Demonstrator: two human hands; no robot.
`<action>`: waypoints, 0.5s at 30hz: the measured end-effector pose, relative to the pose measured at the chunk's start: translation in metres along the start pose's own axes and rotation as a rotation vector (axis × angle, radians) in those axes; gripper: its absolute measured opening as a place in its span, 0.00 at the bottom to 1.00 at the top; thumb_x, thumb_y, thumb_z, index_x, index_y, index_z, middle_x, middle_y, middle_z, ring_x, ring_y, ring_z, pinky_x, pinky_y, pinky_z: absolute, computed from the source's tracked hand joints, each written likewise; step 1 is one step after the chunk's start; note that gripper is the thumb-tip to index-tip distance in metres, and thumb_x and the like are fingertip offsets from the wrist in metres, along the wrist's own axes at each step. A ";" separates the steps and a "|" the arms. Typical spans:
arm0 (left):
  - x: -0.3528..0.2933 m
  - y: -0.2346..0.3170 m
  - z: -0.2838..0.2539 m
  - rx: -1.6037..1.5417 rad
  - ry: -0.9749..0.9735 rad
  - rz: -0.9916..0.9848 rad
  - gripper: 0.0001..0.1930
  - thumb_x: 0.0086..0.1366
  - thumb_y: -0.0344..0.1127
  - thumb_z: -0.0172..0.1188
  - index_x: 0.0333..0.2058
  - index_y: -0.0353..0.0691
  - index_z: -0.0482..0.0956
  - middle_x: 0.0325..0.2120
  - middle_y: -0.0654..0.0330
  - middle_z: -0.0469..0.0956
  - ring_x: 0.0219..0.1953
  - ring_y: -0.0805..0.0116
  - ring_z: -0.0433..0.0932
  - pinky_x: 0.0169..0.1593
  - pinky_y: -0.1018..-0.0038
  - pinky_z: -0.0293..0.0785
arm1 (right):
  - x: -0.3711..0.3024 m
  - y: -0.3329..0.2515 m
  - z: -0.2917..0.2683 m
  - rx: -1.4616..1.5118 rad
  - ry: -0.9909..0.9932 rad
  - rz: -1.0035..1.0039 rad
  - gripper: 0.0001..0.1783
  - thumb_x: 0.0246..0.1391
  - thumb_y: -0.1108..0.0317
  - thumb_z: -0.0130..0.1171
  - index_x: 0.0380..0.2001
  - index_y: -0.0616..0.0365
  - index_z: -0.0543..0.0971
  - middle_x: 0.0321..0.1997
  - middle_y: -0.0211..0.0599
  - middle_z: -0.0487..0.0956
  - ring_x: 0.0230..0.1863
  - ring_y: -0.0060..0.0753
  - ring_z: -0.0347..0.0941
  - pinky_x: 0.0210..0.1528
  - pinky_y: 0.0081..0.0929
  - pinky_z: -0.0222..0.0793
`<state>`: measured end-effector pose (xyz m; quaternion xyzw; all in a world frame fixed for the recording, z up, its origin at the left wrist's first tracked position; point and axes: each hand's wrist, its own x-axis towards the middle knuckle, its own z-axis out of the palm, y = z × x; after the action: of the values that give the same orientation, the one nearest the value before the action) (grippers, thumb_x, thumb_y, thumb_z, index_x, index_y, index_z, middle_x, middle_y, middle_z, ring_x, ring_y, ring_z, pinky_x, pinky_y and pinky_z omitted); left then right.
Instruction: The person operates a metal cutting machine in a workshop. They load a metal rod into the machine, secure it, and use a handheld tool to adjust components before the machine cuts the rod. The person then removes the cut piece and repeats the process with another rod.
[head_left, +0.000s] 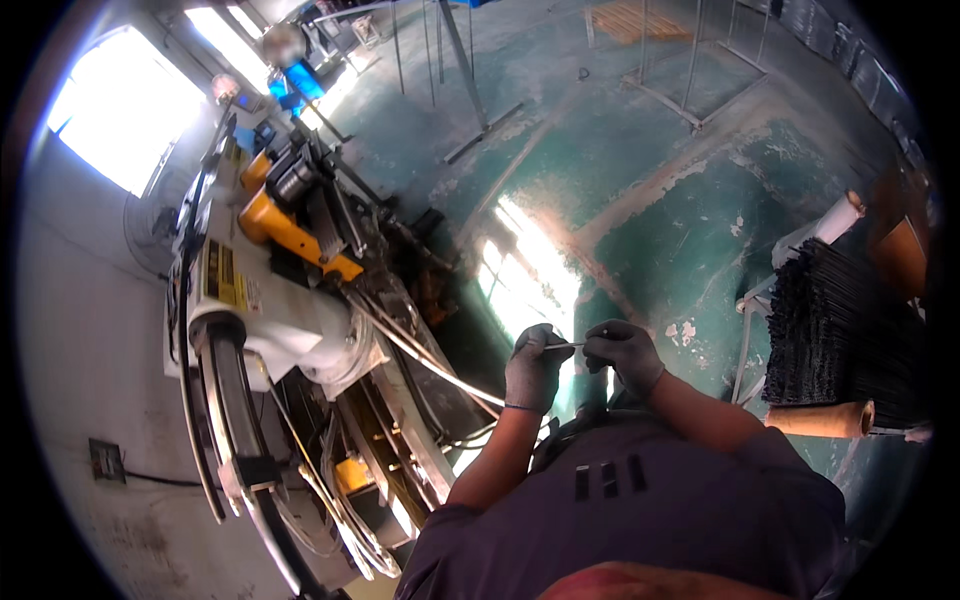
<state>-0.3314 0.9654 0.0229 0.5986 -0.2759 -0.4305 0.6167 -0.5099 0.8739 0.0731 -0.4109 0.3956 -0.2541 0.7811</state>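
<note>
In front of my body, both of my hands wear grey gloves and are raised close together. A thin, light-coloured rod (pixel 564 346) spans the small gap between them; its exact kind is too small to make out. My left hand (pixel 533 372) is closed, pinching the rod's left end with the thumb on top. My right hand (pixel 625 354) is closed around the other end, fingertips pointing left. Most of the rod is hidden inside the gloves.
At my left stands a large machine (pixel 265 310) with a yellow arm (pixel 285 232), rails and loose hoses (pixel 345 520). On the right, a stack of black strips (pixel 835 335) sits by a brown roll (pixel 822 419) and a metal frame (pixel 745 340). Metal stands (pixel 690 90) occupy the far floor.
</note>
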 end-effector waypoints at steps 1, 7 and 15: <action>0.025 0.010 0.004 -0.195 -0.048 -0.134 0.15 0.84 0.40 0.55 0.50 0.30 0.78 0.38 0.55 0.82 0.41 0.63 0.85 0.51 0.68 0.82 | 0.019 -0.008 -0.004 0.080 0.039 -0.022 0.10 0.66 0.72 0.69 0.47 0.66 0.85 0.35 0.38 0.86 0.33 0.30 0.84 0.40 0.29 0.81; 0.182 0.014 0.003 -0.185 -0.167 -0.351 0.23 0.79 0.48 0.63 0.55 0.29 0.82 0.39 0.55 0.84 0.41 0.65 0.85 0.50 0.66 0.82 | 0.166 -0.051 -0.064 0.097 0.150 -0.235 0.11 0.71 0.71 0.66 0.50 0.67 0.83 0.35 0.42 0.86 0.33 0.36 0.84 0.41 0.36 0.82; 0.367 -0.006 -0.068 -0.461 0.153 -0.501 0.11 0.76 0.34 0.65 0.46 0.31 0.84 0.27 0.59 0.81 0.26 0.67 0.79 0.30 0.69 0.75 | 0.415 -0.160 -0.084 -0.344 0.212 -0.354 0.17 0.70 0.58 0.71 0.44 0.65 0.86 0.35 0.37 0.88 0.37 0.28 0.86 0.42 0.28 0.83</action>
<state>-0.0995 0.6843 -0.0564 0.5231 0.0312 -0.5735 0.6297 -0.3593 0.4515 0.0086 -0.5712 0.4347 -0.3574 0.5975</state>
